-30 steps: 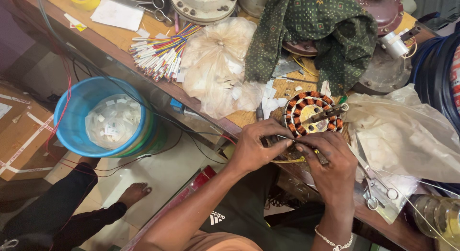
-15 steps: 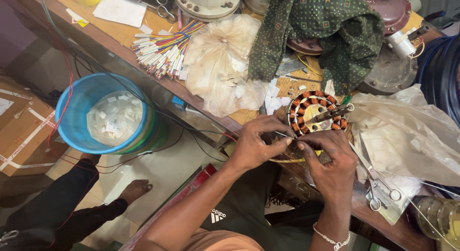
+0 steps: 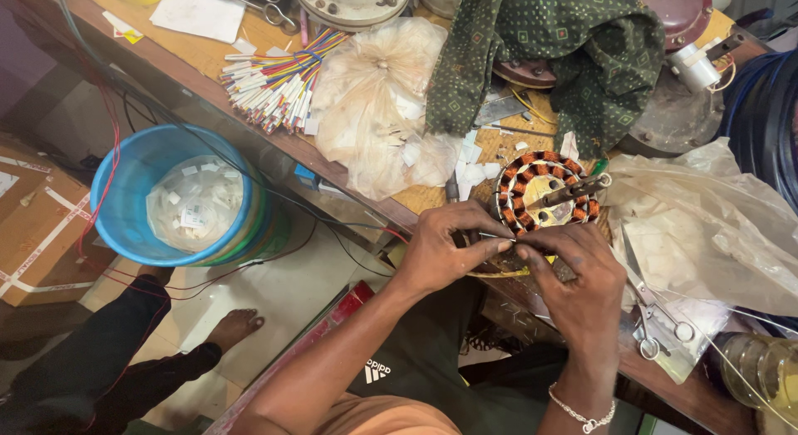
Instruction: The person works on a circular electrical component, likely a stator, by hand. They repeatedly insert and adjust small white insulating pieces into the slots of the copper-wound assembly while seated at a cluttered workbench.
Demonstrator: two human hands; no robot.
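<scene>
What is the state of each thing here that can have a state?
Left hand: fingertips pinched at the stator's near edge.
Right hand: fingertips meeting the left's.
Stator: flat on the bench, copper coils wound.
Blue bucket: open, holds paper scraps.
Scissors: lying shut.
Green cloth: crumpled.

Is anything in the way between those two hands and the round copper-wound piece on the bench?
Nothing visible. The left hand and right hand meet fingertip to fingertip at the near rim of the copper-wound stator. The scissors and clear plastic bag lie off to the right.
</scene>
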